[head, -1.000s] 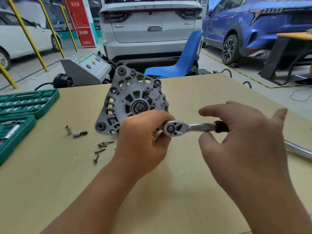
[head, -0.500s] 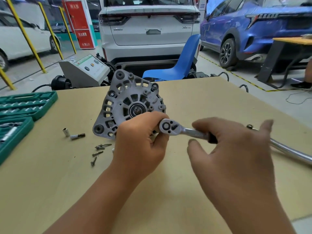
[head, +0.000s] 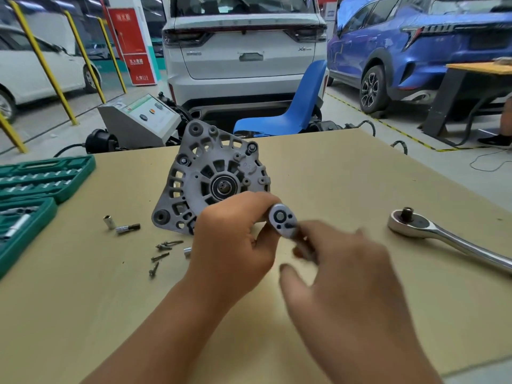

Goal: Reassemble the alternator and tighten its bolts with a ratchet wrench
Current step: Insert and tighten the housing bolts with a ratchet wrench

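The grey alternator stands on edge on the tan table, its bearing face toward me. A small ratchet wrench sits at the alternator's lower right edge, head facing me. My left hand grips around the wrench head, and whatever lies beneath it is hidden. My right hand is blurred and holds the black-gripped handle, which points down toward me. Several loose bolts lie on the table left of my left hand.
A large chrome ratchet lies on the right of the table. A socket and a bit adapter lie left of the alternator. The green socket case is open at the left edge. A blue chair stands behind the table.
My right hand has swung the wrench handle from pointing right to pointing down toward me. The left hand stayed on the wrench head. The view has shifted, showing the large ratchet.
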`<state>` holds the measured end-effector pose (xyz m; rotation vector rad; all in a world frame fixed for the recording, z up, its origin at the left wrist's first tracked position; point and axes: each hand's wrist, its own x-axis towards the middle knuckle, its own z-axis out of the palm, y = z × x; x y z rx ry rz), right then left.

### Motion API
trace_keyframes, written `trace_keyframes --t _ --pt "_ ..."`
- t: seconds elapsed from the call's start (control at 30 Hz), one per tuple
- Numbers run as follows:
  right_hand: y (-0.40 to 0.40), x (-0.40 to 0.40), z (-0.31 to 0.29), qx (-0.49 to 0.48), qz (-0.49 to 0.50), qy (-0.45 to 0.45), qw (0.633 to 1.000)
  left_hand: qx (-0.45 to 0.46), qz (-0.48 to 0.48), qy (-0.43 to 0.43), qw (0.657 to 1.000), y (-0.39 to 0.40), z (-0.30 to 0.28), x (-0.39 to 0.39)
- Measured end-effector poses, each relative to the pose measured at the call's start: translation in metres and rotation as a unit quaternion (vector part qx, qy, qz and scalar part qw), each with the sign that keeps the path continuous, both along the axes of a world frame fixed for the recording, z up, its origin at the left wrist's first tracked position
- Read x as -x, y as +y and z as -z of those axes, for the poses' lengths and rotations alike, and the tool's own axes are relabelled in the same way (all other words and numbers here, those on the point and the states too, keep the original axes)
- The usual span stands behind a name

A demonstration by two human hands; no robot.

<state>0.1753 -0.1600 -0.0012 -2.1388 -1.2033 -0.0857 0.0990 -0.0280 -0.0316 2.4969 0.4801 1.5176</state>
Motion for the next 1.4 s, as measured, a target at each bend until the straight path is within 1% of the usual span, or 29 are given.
trace_keyframes --t 0.03,0.07,0.13,0.2,0.27,0.3,0.37,0.43,0.5,0.53,0.57,0.63,0.7,0.73,0.8,0.87,0.9,0.97,1.0,1.07,1.1,1.13,1.17,1.2,1.27,1.3,1.37,1.4 --pt "0.001 0.007 0.003 0.034 -0.026 0.028 0.999 -0.002 0.004 0.004 1.0 -0.001 0.0 0.001" --pt "0.002 0.009 0.005 0.045 -0.04 0.044 0.997 -0.002 0.011 0.008 1.0 -0.001 0.0 0.002" --pt "0.003 -0.002 0.008 0.009 -0.025 0.043 0.999 0.002 0.026 0.016 1.0 0.002 -0.001 0.005" --pt "-0.001 -0.02 0.004 -0.071 0.054 0.008 0.996 0.01 0.028 0.032 0.999 0.003 -0.003 0.006" --pt "-0.004 -0.032 -0.002 -0.096 0.124 -0.011 0.988 0.014 0.02 0.036 0.999 0.004 -0.003 0.005" --pt "-0.004 -0.034 -0.003 -0.09 0.123 -0.017 0.988 0.014 0.015 0.028 0.999 0.005 -0.003 0.004" --pt "-0.003 -0.023 -0.003 -0.058 0.059 -0.011 0.997 0.011 0.009 0.005 1.0 0.004 -0.003 0.002" --pt "-0.001 -0.004 0.002 0.002 -0.024 0.037 0.999 -0.002 0.005 -0.001 1.0 0.002 -0.001 0.002" --pt "0.0 0.006 0.004 0.041 -0.066 0.078 0.994 -0.008 0.006 0.001 1.0 0.001 0.001 0.004" --pt "0.0 0.003 0.004 0.037 -0.065 0.081 0.994 -0.007 0.01 0.002 1.0 0.003 0.001 0.005" --pt "0.0 -0.003 0.005 0.012 -0.048 0.074 0.996 -0.005 0.018 0.007 1.0 0.005 0.001 0.006" --pt "-0.002 -0.019 0.001 -0.072 0.028 0.036 0.996 -0.005 0.028 0.022 0.999 0.008 0.002 0.009" --pt "-0.006 -0.027 -0.003 -0.11 0.091 0.005 0.99 0.001 0.022 0.024 0.999 0.008 0.002 0.007" --pt "-0.006 -0.026 -0.004 -0.107 0.091 -0.007 0.99 0.007 0.017 0.014 1.0 0.007 0.001 0.005" --pt "-0.005 -0.016 -0.005 -0.052 0.036 -0.002 0.998 0.019 0.019 -0.016 1.0 0.006 0.0 0.002" --pt "-0.003 -0.001 -0.002 0.03 -0.035 0.046 0.998 0.015 0.021 -0.023 0.999 0.005 0.001 0.0" --pt "-0.002 0.004 -0.002 0.052 -0.056 0.068 0.995 0.01 0.018 -0.018 1.0 0.005 0.001 0.0" --pt "-0.001 0.002 -0.001 0.044 -0.053 0.075 0.995 0.007 0.017 -0.004 1.0 0.006 0.001 0.004" --pt "-0.001 -0.004 -0.001 0.012 -0.03 0.06 0.998 0.005 0.023 0.003 1.0 0.008 0.001 0.006" --pt "-0.003 -0.018 -0.005 -0.063 0.05 0.003 0.997 0.001 0.033 0.022 0.999 0.009 0.0 0.01" --pt "-0.005 -0.022 -0.007 -0.084 0.086 -0.01 0.993 0.003 0.032 0.026 0.999 0.01 0.0 0.01" --pt "-0.006 -0.023 -0.008 -0.093 0.096 -0.013 0.991 0.007 0.028 0.022 0.999 0.01 0.0 0.009" --pt "-0.005 -0.021 -0.01 -0.084 0.084 -0.016 0.993 0.01 0.023 0.011 1.0 0.01 0.0 0.007" --pt "-0.004 -0.016 -0.01 -0.054 0.056 -0.003 0.997 0.01 0.02 0.0 1.0 0.009 0.0 0.005" --pt "-0.002 -0.003 -0.007 0.028 -0.015 0.059 0.998 0.004 0.021 -0.008 1.0 0.008 0.001 0.002" --pt "-0.001 0.003 -0.006 0.047 -0.042 0.079 0.995 0.0 0.022 -0.005 1.0 0.008 0.001 0.001" --pt "0.0 0.003 -0.005 0.048 -0.052 0.091 0.993 0.002 0.02 0.0 1.0 0.008 0.002 0.002" --pt "0.001 -0.003 -0.006 0.024 -0.037 0.08 0.996 0.005 0.025 0.005 1.0 0.01 0.002 0.004"
